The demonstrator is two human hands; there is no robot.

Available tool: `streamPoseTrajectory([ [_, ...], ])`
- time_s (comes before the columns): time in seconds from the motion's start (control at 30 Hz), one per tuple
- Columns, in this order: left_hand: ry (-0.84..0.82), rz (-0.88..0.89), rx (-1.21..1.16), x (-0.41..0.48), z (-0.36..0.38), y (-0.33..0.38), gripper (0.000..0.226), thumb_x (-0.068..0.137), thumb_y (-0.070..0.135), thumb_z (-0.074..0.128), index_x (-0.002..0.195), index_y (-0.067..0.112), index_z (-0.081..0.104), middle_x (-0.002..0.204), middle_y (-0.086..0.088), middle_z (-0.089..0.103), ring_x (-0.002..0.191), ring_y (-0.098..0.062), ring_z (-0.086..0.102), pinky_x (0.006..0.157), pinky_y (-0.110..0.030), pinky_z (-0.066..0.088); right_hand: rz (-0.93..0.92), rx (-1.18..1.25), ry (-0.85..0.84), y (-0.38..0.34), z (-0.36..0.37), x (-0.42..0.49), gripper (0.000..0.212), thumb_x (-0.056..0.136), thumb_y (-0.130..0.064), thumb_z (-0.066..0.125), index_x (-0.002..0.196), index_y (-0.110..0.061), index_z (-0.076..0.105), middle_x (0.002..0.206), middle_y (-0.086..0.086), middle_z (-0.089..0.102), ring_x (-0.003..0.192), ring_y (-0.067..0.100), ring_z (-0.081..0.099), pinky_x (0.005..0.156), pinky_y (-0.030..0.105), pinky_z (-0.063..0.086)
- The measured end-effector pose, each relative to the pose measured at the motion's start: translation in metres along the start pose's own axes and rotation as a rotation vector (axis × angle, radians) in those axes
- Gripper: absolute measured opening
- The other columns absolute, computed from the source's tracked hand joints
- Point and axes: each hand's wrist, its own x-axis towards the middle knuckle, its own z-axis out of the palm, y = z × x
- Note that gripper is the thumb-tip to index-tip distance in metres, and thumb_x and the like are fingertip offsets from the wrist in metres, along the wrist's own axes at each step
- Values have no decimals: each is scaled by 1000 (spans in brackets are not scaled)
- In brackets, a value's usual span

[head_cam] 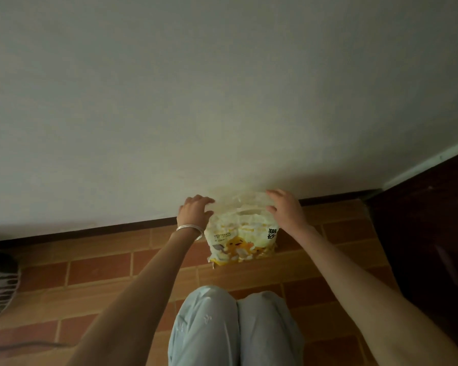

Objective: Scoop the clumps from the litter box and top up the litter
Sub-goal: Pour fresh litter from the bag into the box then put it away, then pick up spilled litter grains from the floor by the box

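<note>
Two hands [195, 211] [286, 210] on crinkly plastic litter bag [239, 240]

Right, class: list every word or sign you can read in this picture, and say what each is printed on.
"BENTONITE": front of the white and yellow plastic litter bag, left side.
"猫砂": black characters at the bag's right edge.
Small print under "BENTONITE": too blurred to read.

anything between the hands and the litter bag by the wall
Nothing visible: the left hand and the right hand grip the top of the litter bag, one at each side. Where it must go is out of view.
</note>
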Motion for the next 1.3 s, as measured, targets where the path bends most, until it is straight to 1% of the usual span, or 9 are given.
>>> streamPoseTrajectory([
  [0.1,-3,-1,38,-22,-32,8,46,89,24,59,134,27,48,135,4,50,125,-21,41,100,-36,35,-15,8,-37,-19,-31,-18,58,88,-18,60,141,-14,35,141,6,44,129,22,40,107,38,35],
  [0.27,2,28,82,-75,-111,34,52,90,31,57,139,28,40,143,4,43,131,-19,37,105,-37,31,-103,-62,-86,-65,-111,-58,61,89,-29,59,143,-21,31,145,1,38,132,20,36,107,37,32],
  [0.4,49,88,119,-123,-196,67,50,93,31,51,141,28,38,145,4,41,133,-18,34,108,-36,25,-221,-124,8,-112,-193,-83,58,89,-35,58,140,-18,37,141,4,43,132,22,36,108,42,31],
  [0.57,160,135,154,-189,-301,101,50,92,39,47,140,27,40,143,2,44,133,-21,37,111,-41,23,-303,-195,106,-179,-294,-119,53,94,-43,43,140,-19,37,144,3,41,136,21,30,112,44,20],
  [0.67,314,137,172,-230,-354,113,53,86,48,37,131,24,52,132,-1,56,124,-26,49,105,-48,33,-386,-217,210,-217,-347,-143,54,92,-48,33,137,-19,42,140,4,47,133,22,37,110,47,25],
  [0.77,412,115,184,-266,-393,118,55,85,52,34,129,25,53,132,-1,56,125,-26,48,105,-49,32,-476,-225,312,-252,-387,-170,53,92,-47,31,134,-17,46,135,4,52,129,23,43,106,49,33],
  [0.97,548,14,181,-333,-433,114,53,88,52,35,132,27,50,137,0,51,130,-25,43,109,-49,26,-642,-159,356,-299,-410,-213,51,94,-45,34,135,-17,45,140,5,46,132,23,39,107,49,32],
  [1.2,672,-141,137,-423,-432,103,50,85,47,39,124,22,59,126,0,60,117,-23,55,101,-50,40,-933,-157,267,-342,-390,-242,46,94,-40,40,133,-16,48,136,6,50,129,22,42,104,44,38],
  [1.3,676,-256,142,-458,-427,85,49,85,48,41,125,24,57,126,2,60,117,-20,55,104,-46,37,-1053,-168,222,-363,-380,-253,44,94,-39,41,130,-15,52,132,7,53,126,21,44,103,41,38],
])
